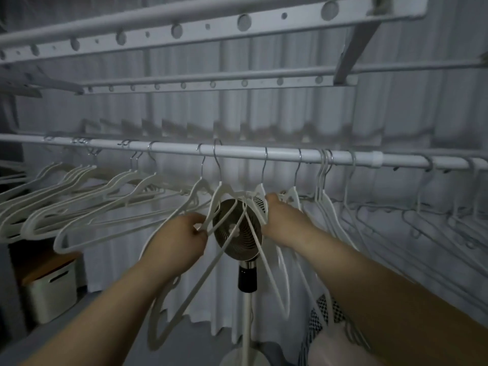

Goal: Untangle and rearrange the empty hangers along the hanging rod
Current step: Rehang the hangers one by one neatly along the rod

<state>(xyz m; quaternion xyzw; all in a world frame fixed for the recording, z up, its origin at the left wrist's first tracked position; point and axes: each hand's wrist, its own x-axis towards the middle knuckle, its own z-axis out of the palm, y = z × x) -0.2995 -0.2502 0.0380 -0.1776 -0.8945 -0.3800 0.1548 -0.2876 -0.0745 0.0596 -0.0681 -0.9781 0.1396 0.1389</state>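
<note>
Hangers (220, 190), tangled mid-rod (237, 152): light, stiff, thin arms likely to snag, so I take them at the shoulders, left hand (182, 240) pinching one, right hand (284, 223) gripping another, hands apart.

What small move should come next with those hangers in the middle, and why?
Probably draw the left hand leftwards, sliding its hanger along the rod, while the right hand holds the neighbouring hangers back. Their arms cross in front of the fan, so parting them should free the tangle.
</note>
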